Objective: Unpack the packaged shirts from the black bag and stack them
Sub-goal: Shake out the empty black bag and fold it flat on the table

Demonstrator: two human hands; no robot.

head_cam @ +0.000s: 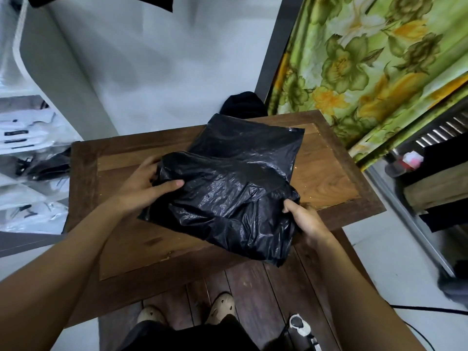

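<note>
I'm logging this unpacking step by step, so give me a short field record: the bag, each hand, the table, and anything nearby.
bag: black bag, crumpled, lying on the wooden table, contents hidden
left hand: left hand grips the bag's left edge, thumb on top
right hand: right hand grips the bag's near right corner
shirts on table: none visible
left of table: clear-wrapped white garments
right of table: floral curtain

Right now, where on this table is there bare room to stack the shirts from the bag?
The widest bare wood is at the left of the table, between its left rim and the bag. A smaller patch lies right of the bag, toward the right rim. The middle is crowded: the bag, gripped by your left hand and right hand, covers it.
</note>
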